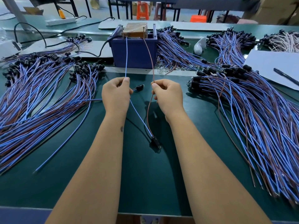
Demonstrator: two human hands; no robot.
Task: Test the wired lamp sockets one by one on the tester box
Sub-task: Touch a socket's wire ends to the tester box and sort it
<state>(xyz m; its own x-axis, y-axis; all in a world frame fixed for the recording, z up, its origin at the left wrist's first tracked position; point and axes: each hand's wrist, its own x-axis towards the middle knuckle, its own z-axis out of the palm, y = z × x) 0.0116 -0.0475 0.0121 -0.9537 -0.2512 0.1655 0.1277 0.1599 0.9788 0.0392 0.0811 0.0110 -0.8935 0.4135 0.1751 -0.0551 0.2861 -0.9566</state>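
Observation:
A blue tester box (135,52) stands at the middle back of the green table, with a brown block and two upright metal pins on top. My left hand (115,95) pinches a blue wire (126,57) whose end reaches up to the left pin. My right hand (167,96) pinches a brown wire (149,54) that runs up to the right pin. Both wires hang down to one black lamp socket (155,141) lying on the table between my forearms. A second black socket (140,87) lies between my hands.
Big heaps of blue and brown wired sockets lie to the left (40,88) and right (242,101), with more behind the box. A white sheet with a pen (275,65) sits far right. A white bulb (199,46), power strip (60,21) and black cables lie at the back.

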